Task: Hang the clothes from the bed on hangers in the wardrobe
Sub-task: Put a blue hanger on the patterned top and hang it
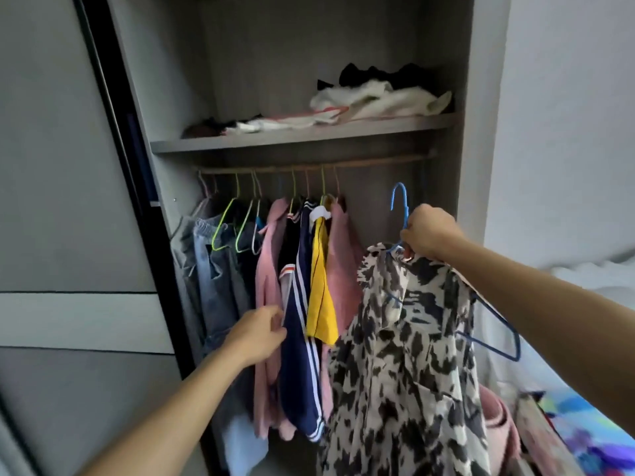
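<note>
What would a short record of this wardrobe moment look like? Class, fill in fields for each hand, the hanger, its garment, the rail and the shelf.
left hand: holds the edge of the navy striped garment hanging on the rail
right hand: grips the blue hanger at its neck
blue hanger: hook free, below the rail, not yet hung
patterned garment: black-and-white, draped on the blue hanger
rail: hung clothes bunched toward its left
shelf: loosely folded light and dark clothes
</note>
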The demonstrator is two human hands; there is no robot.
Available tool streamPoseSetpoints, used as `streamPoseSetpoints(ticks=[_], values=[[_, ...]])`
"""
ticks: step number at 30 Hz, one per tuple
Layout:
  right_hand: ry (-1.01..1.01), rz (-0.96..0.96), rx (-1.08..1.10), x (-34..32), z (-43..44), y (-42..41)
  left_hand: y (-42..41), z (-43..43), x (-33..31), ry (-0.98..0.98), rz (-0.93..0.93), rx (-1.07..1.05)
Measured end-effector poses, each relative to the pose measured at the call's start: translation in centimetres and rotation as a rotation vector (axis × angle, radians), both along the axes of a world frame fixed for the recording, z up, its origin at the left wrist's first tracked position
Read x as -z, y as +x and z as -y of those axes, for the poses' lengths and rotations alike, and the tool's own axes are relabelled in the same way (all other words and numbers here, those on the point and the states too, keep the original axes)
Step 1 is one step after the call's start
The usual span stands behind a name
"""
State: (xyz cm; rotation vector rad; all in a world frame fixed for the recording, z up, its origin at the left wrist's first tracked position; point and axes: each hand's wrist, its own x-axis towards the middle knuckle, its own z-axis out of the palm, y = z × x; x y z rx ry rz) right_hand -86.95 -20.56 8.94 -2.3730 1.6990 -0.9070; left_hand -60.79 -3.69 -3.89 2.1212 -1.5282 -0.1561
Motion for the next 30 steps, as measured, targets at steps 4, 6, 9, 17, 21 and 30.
streamPoseSetpoints(ticks=[4, 6, 9, 17, 21, 30], values=[[-0.035, 0.042, 0.090, -1.7, 6.0, 3.4, 2.0, 5.6, -1.3, -0.047, 0.038, 0.017], [-0.029, 0.083, 0.079, -2.7, 9.7, 5.4, 3.1, 9.1, -2.4, -0.083, 0.062, 0.035], [0.004, 0.165, 0.047, -3.9, 15.3, 8.6, 4.5, 14.6, -4.7, -0.102, 0.093, 0.057], [-0.044, 0.298, 0.020, -5.6, 27.2, 16.9, 8.0, 24.8, -6.5, -0.243, 0.245, 0.012], [0.067, 0.198, -0.009, -4.2, 30.7, 18.8, 9.6, 26.8, -7.1, -0.364, 0.270, -0.018], [0.202, 0.458, -0.184, -1.2, 32.2, 18.4, 9.9, 32.3, -10.4, -0.590, 0.296, 0.138]])
